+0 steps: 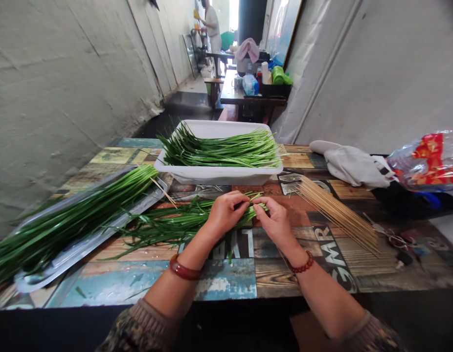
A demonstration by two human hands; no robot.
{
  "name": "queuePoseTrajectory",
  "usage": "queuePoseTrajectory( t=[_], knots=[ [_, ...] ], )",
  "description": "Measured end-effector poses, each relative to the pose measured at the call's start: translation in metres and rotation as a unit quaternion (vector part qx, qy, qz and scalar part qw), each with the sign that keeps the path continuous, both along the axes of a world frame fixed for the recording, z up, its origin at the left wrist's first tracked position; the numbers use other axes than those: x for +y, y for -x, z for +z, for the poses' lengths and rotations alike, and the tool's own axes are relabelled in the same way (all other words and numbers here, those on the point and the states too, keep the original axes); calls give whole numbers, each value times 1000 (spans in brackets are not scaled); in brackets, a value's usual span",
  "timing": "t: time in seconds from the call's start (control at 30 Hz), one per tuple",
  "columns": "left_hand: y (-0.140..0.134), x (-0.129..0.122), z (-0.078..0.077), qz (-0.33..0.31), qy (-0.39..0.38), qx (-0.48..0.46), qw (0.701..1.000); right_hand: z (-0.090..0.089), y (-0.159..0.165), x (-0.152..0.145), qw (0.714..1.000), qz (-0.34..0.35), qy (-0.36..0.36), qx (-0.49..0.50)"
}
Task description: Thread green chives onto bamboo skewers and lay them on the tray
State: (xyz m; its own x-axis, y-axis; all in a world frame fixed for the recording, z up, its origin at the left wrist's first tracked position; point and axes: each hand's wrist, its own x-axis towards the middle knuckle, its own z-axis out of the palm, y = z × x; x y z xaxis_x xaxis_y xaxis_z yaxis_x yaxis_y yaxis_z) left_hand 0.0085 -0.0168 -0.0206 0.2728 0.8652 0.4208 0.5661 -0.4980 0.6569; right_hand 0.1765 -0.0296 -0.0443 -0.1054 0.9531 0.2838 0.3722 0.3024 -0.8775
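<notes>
A loose pile of green garlic chives (168, 222) lies across the middle of the table, pale stem ends to the right. My left hand (228, 210) pinches thumb and fingers together over those stem ends. Close beside it, my right hand (276, 220) is closed in a pinch on the pale stems. The fingertips of both hands nearly meet. A thin stick shows beneath my right wrist; I cannot tell whether the hand holds it. Just beyond my hands, a white plastic tub (219, 176) holds more chives (226, 146) laid lengthwise.
To the left, a metal tray (98, 247) carries a long bundle of chives (79, 215). Bamboo skewers (336, 215) lie fanned at the right, near scissors (395, 238), a grey cap (353, 161) and a plastic bag (428, 161). Another table (232, 93) and a person (212, 27) are farther back.
</notes>
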Motion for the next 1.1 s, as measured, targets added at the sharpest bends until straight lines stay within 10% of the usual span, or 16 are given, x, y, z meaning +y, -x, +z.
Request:
queuePoseTrajectory(
  t=[1.1],
  knots=[
    [-2, -4, 3, -62, 42, 8, 997, 1, 1, -2, 999, -8, -16, 29]
  ],
)
